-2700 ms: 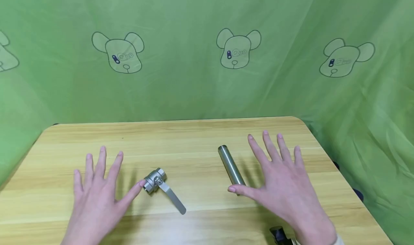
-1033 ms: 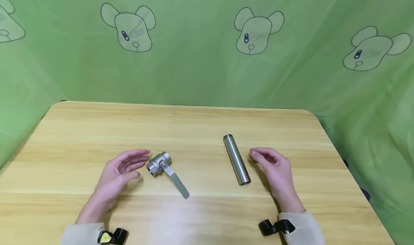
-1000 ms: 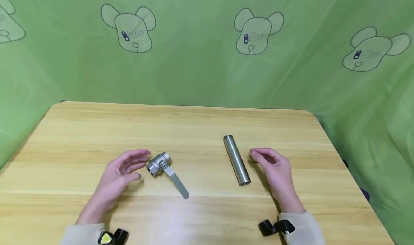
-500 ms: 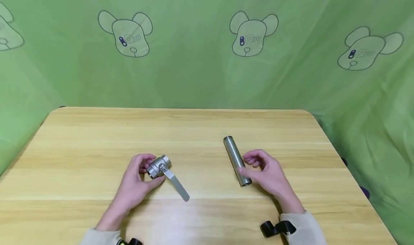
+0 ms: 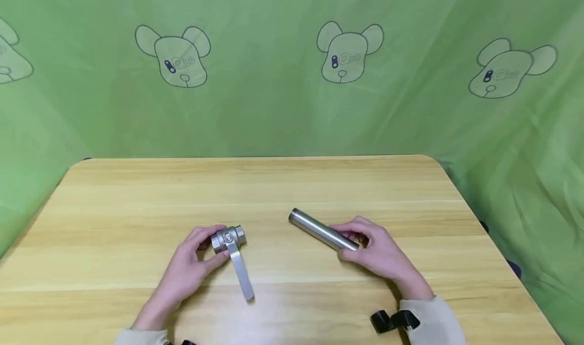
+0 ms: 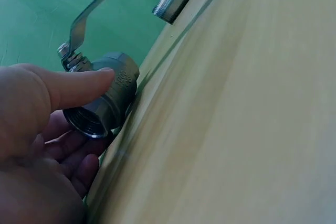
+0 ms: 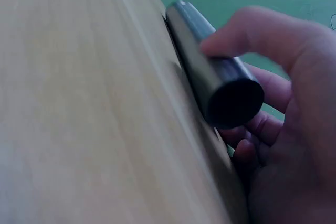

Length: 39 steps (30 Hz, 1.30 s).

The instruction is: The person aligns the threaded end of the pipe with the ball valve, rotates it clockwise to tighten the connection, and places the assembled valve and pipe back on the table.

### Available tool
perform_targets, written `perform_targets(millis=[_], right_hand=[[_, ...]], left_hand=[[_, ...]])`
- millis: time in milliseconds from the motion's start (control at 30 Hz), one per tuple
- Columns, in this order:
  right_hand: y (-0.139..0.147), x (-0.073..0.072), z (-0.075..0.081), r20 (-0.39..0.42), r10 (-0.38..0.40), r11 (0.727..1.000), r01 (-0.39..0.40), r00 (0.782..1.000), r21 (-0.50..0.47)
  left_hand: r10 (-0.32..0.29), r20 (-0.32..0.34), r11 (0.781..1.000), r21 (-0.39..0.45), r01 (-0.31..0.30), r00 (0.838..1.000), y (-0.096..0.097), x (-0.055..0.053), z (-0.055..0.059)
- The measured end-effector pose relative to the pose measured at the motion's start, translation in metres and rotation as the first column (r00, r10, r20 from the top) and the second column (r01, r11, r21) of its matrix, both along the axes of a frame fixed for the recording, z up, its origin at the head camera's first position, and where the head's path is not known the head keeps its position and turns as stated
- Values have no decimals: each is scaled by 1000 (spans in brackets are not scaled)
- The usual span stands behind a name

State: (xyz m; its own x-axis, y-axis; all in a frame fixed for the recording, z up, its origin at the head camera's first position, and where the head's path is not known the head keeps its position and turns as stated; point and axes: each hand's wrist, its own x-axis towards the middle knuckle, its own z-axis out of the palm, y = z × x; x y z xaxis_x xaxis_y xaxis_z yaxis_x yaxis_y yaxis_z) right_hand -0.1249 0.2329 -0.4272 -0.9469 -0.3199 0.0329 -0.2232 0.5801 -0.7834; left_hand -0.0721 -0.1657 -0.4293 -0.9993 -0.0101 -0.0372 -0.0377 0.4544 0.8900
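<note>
My left hand (image 5: 189, 264) grips the body of a steel ball valve (image 5: 220, 240) between thumb and fingers. Its flat lever handle (image 5: 241, 274) points toward me, and a threaded opening (image 6: 86, 123) shows in the left wrist view. To the right, my right hand (image 5: 376, 248) holds a metal pipe (image 5: 319, 228) near its closer end. That pipe slants to the far left, its threaded tip (image 6: 167, 14) visible in the left wrist view. In the right wrist view the thumb (image 7: 226, 40) lies on top of the pipe and its near end is a dark round hole.
Both hands are over a wooden table (image 5: 269, 183) with rounded far corners. A green curtain (image 5: 264, 81) printed with bear heads hangs behind it. Black wrist camera mounts (image 5: 394, 320) sit at the sleeve cuffs.
Both hands have come in from open poses and taken hold of the valve and the pipe. The valve's lever has swung toward me; the pipe has turned, its far end moving left.
</note>
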Motion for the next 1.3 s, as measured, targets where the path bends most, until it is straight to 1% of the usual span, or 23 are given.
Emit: perform_targets(millis=[67,133,267,333,400,433,500,600,667,767,867,933,1033,1167,1300], right_hand=[[0,1,-1,-6,3,1000,-2,1000,24],[-1,2,-1,8,-9,1000,8,1000,29],[0,3,-1,54,-55,998,55,997,-9],[1,3,-2,51,-64,998,65,997,-18],[1,2,-2,30,-68,997,69,997,-25],[1,2,-3,21,-72,997,72,997,-28],[0,2,-4,5,-82,996,82,997,-33],[-1,3,-4,5,-99,993,99,995,-61],[-2,4,-4,22,-118,986,120,993,-112],[-3,4,-3,65,-149,962,160,987,-220],[-4,3,-3,118,-164,925,194,979,-328],[-5,3,-2,139,-170,904,210,976,-373],[-8,2,-1,160,-174,874,227,972,-431],[-12,2,0,176,-162,840,229,971,-491],[-16,5,-1,184,-152,830,226,971,-510]], left_hand=[[3,-4,1000,13,-3,1000,2,0,-1],[15,-8,1000,15,-15,1000,4,0,-2],[44,-10,999,-9,-44,999,6,2,-2],[51,-22,998,-20,-52,998,6,2,-2],[58,-40,998,-11,-58,998,5,2,-2],[62,-49,998,1,-62,997,4,2,-2],[70,-55,996,52,-67,996,3,1,-3],[84,-35,986,144,-79,996,0,1,-4],[85,-12,975,207,-81,996,-1,1,-5],[76,19,956,284,-78,997,-1,1,-4],[61,58,932,355,-78,996,-2,1,-3],[53,76,914,398,-79,996,-1,1,-2],[44,90,897,434,-79,995,0,2,-1],[30,87,888,456,-67,996,4,2,-2],[9,76,886,461,-43,997,10,4,-3]])
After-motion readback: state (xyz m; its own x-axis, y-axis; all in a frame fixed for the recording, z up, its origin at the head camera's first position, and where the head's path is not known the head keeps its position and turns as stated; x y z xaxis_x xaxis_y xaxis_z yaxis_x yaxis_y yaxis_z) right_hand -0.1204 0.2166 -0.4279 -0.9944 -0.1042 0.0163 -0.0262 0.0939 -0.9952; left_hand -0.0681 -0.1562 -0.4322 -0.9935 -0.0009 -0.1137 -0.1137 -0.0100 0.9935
